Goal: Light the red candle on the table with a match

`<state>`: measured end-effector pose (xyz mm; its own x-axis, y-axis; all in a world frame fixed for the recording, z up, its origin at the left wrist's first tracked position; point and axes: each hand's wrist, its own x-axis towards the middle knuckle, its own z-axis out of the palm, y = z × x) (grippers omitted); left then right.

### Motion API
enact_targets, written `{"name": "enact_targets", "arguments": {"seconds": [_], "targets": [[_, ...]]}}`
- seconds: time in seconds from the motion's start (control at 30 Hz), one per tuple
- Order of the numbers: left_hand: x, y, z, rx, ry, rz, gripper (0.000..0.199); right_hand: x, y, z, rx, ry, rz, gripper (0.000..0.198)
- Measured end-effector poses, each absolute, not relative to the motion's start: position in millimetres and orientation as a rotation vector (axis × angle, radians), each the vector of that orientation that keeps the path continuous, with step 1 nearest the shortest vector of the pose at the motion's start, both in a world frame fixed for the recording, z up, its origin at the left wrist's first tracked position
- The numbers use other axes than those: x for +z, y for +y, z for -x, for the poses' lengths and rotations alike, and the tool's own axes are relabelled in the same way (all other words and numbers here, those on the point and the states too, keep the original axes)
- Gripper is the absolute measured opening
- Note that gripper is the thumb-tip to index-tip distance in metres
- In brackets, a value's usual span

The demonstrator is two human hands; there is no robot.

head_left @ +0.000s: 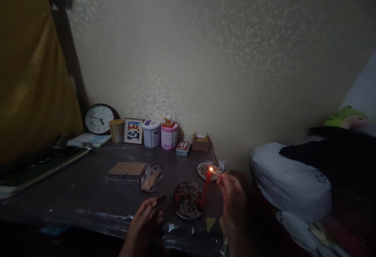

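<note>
My right hand (232, 192) pinches a thin matchstick (215, 172) at the top of a red candle (206, 188). A small bright flame (210, 169) burns there; whether it sits on the wick or the match head I cannot tell. The candle leans slightly at the right side of a round metal dish (188, 217) with dark and pale residue in it. At the dish's left, my left hand (146, 216) is closed on a small matchbox (159, 201) with a dark reddish-brown side. Behind the candle, a second dish (201, 175) holds several matchsticks.
A wrapped stack of matchboxes (127, 169) and a clear plastic bag (151, 178) lie on the dark table. Along the wall stand a clock (101, 119), a framed panda picture (133, 131), two canisters (152, 133) and a cardboard box (200, 142). Bedding (290, 178) lies at right.
</note>
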<state>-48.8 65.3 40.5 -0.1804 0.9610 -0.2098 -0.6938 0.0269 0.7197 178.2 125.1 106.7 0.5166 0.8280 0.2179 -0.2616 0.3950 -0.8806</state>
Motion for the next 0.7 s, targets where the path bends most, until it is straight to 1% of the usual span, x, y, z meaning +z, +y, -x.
{"name": "enact_targets", "arguments": {"seconds": [0.2,0.4,0.57,0.7], "targets": [[40,65,51,1.537,0.832,-0.451,0.033,110,121,-177,0.795,-0.736,0.908,0.019],[43,64,51,1.519,0.878,-0.438,0.037,115,119,-178,0.819,-0.700,0.891,0.019],[41,64,49,1.575,0.847,-0.444,0.034,116,118,-182,0.814,-0.690,0.866,0.017],[40,64,50,1.539,0.860,-0.433,0.035,113,119,-191,0.836,-0.704,0.837,0.024]]}}
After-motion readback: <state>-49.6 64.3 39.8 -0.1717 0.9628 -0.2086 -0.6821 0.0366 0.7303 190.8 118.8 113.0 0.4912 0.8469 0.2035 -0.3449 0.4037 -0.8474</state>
